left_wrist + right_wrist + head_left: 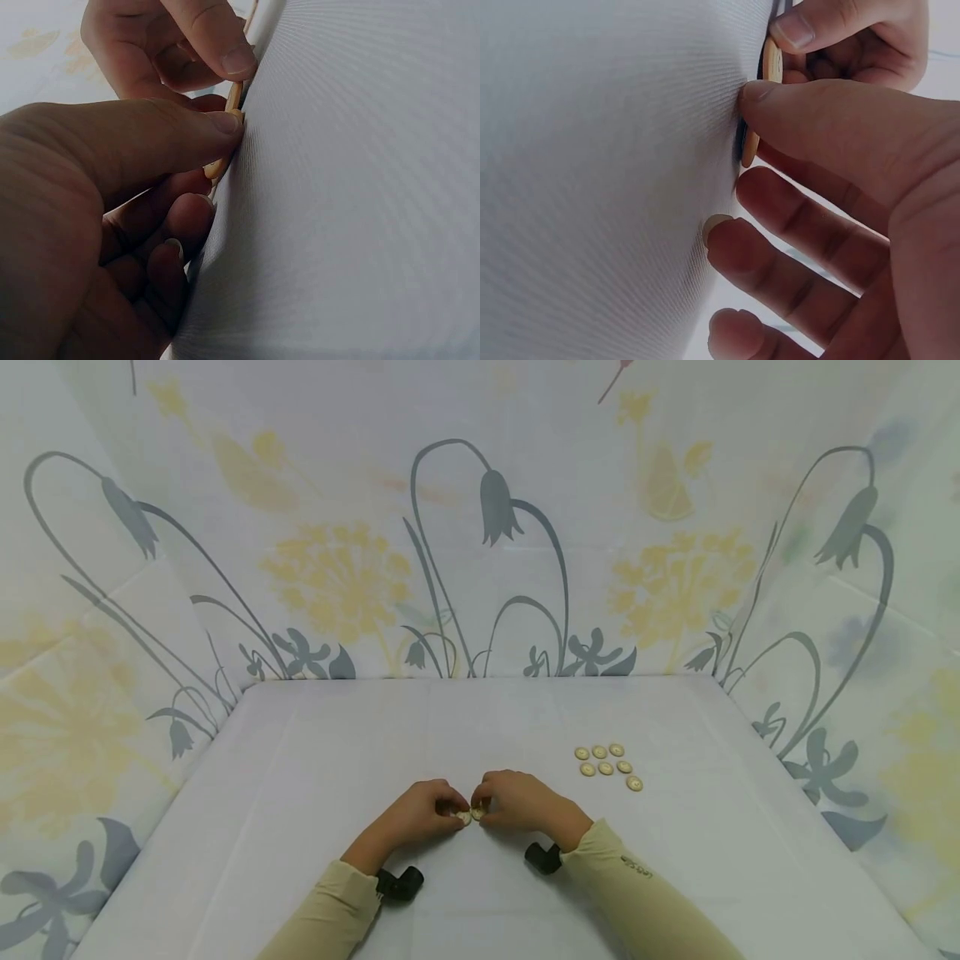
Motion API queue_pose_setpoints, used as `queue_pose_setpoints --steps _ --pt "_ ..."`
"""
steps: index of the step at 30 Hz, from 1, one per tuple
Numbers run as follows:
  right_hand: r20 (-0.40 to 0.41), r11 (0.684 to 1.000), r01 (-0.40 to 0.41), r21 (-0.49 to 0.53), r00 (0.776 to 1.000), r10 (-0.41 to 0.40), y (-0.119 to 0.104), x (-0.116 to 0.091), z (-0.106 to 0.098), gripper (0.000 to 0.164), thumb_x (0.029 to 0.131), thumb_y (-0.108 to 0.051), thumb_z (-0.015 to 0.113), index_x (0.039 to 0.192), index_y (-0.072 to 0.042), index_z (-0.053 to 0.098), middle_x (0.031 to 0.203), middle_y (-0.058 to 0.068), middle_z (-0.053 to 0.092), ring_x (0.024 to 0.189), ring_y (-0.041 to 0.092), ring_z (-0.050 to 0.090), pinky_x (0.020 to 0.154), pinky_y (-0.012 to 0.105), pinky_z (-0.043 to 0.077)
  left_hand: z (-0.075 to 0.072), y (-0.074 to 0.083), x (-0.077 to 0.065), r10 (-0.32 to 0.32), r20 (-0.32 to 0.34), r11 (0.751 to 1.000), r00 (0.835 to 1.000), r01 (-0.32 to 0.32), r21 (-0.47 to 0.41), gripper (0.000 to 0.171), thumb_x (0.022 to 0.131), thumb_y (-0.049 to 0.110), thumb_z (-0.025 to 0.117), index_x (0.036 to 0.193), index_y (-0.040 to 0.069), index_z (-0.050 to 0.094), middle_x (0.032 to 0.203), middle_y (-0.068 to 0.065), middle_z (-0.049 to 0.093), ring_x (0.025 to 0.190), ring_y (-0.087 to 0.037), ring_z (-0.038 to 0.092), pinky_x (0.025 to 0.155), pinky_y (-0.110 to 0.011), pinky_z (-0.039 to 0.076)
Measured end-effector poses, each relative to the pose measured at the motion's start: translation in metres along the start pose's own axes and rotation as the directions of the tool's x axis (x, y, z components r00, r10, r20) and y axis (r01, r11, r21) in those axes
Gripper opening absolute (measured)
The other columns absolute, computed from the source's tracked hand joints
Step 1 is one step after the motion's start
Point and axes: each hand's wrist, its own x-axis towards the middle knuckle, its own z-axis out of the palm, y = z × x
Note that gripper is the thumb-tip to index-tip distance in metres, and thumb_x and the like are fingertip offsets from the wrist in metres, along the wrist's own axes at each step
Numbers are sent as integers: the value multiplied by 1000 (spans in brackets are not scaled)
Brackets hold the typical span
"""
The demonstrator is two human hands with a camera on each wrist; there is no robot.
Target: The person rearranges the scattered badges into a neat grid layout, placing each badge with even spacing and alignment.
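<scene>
Near the middle of the white table, my left hand (423,810) pinches a small round wooden disc (464,817) between thumb and fingers. Facing it, my right hand (522,802) pinches a second disc (477,813) of the same kind. The two discs lie side by side at the tabletop, edges very close or touching. In the left wrist view, the left thumb covers part of its disc (215,166). The right thumb hides the middle of the other disc (750,150) in the right wrist view. Whatever is marked on their faces is too small to read.
Several more pale round discs (606,768) lie flat at the right, in two short rows with one disc (634,783) set lower. White cloth covers the table (337,727). Flower-printed curtains (480,610) hang along its back and sides.
</scene>
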Motion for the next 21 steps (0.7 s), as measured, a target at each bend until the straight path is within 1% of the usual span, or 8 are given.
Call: queue_pose_setpoints --steps 7,14,18,21 --pt "27 999 -28 32 999 27 1 3 -3 16 82 -21 74 98 -20 74 90 -10 61 82 7 56 75 28 48 -1 0 1 27 -9 1000 1000 -27 -2 15 83 18 76 98 15 75 81 8 59 74 -4 52 68 -22 45" --pt "61 995 -48 89 997 43 2 4 -5 10 80 -20 75 89 -22 70 86 -12 60 81 7 53 76 28 46 0 0 -1 6 -1 1000 1000 -6 -24 16 84 18 76 99 15 75 82 8 59 76 -4 52 68 -21 45" --pt "53 993 -39 108 998 33 3 2 -5 11 79 -19 75 85 -24 68 85 -13 60 81 7 53 76 28 46 1 0 -1 6 -3 1000 1000 -6 -20 15 84 17 76 98 15 75 83 8 60 76 -4 53 69 -21 45" --pt "45 994 -30 105 999 25 6 2 -4 10 80 -19 74 85 -24 67 84 -15 60 80 5 53 77 26 46 1 0 -1 11 -8 1000 1000 -11 -17 14 84 17 76 98 15 75 83 8 60 77 -5 54 69 -21 45"
